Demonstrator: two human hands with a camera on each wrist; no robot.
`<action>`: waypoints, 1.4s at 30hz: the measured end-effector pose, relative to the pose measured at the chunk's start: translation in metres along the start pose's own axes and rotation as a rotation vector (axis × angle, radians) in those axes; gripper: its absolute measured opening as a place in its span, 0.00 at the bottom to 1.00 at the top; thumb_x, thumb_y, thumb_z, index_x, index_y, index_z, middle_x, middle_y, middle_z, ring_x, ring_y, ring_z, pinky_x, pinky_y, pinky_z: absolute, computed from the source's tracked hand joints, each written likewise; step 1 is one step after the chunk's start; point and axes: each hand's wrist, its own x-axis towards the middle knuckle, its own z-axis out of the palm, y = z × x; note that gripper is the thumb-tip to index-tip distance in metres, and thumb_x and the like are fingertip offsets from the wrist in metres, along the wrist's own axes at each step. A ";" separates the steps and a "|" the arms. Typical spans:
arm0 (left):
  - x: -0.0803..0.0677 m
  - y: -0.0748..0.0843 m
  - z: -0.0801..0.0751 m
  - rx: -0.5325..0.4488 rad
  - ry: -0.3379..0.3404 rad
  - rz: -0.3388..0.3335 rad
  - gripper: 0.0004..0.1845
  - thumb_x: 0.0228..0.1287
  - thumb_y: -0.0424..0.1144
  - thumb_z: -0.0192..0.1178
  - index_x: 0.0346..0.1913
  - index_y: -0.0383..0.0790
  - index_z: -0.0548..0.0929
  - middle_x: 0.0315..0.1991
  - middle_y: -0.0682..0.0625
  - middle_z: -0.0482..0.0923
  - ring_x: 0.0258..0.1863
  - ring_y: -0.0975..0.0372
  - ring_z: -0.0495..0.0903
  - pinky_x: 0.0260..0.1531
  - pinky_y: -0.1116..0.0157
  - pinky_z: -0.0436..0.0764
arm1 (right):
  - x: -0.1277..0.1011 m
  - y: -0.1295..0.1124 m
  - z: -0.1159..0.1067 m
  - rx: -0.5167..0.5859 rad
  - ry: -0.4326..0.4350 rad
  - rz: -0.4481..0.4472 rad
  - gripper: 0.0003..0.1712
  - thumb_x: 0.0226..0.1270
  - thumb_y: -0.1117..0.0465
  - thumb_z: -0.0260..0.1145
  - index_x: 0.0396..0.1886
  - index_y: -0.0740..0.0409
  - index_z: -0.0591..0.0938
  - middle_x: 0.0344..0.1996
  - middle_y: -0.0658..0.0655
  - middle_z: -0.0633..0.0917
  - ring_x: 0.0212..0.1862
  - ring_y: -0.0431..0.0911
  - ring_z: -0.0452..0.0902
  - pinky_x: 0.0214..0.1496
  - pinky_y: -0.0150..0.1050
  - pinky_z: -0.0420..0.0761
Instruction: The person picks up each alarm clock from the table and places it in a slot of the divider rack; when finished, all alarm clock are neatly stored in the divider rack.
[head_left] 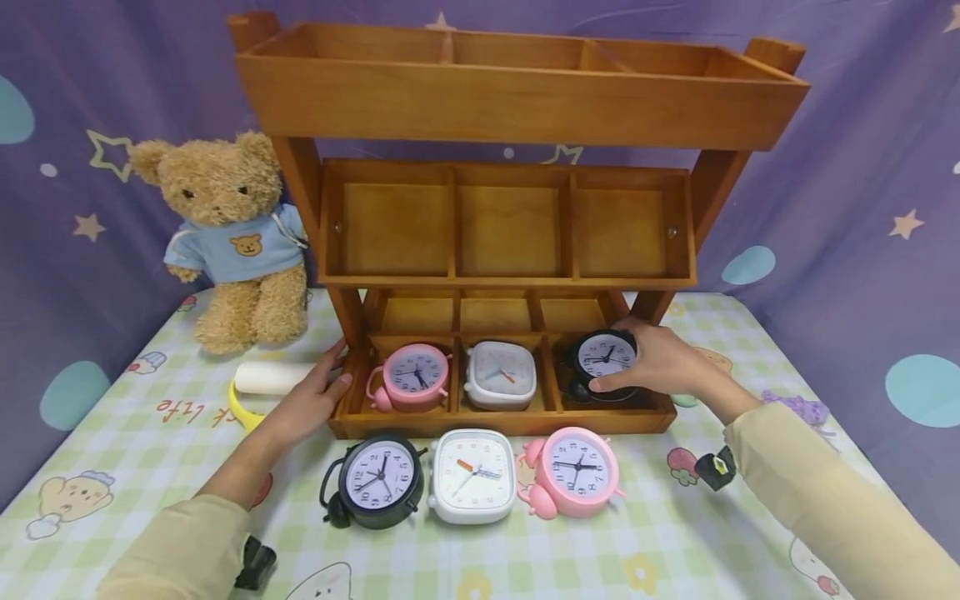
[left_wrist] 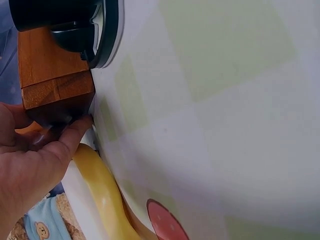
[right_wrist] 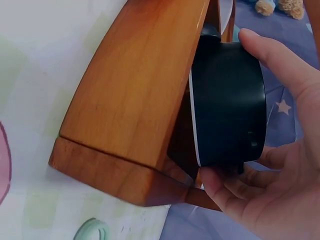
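My right hand [head_left: 663, 358] grips a black twin-bell alarm clock [head_left: 606, 354] in the bottom row's right compartment of a wooden shelf. In the right wrist view, fingers and thumb span the clock's dark casing [right_wrist: 230, 102], tilted behind the front board. My left hand [head_left: 311, 404] touches the shelf's lower left end [left_wrist: 60, 92], fingers against the wood. A pink alarm clock [head_left: 415, 377] sits in the left compartment and a white square clock [head_left: 500, 375] in the middle one. On the cloth in front stand a black clock [head_left: 380, 482], a white one [head_left: 473, 477] and a pink one [head_left: 576, 472].
The wooden shelf [head_left: 517, 104] rises in tiers over both hands. To its left sits a teddy bear [head_left: 225, 242] in a blue top. Beside my left hand lie a white roll [head_left: 273, 377] and a yellow curved object [left_wrist: 102, 195]. A checked cloth [head_left: 150, 492] covers the table.
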 end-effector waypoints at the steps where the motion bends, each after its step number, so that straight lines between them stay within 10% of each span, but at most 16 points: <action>1: 0.000 0.000 0.000 -0.001 -0.001 -0.001 0.35 0.82 0.35 0.42 0.80 0.29 0.40 0.72 0.20 0.52 0.73 0.31 0.53 0.70 0.34 0.49 | 0.002 0.000 0.001 -0.004 -0.003 -0.004 0.57 0.45 0.38 0.83 0.64 0.73 0.72 0.50 0.66 0.84 0.50 0.59 0.80 0.56 0.58 0.78; 42: -0.001 0.000 0.000 0.000 -0.007 0.001 0.35 0.82 0.34 0.42 0.80 0.29 0.39 0.72 0.21 0.52 0.73 0.30 0.53 0.70 0.34 0.50 | 0.012 0.007 0.009 -0.146 -0.161 -0.059 0.56 0.53 0.40 0.79 0.69 0.76 0.71 0.62 0.73 0.78 0.63 0.66 0.74 0.65 0.61 0.72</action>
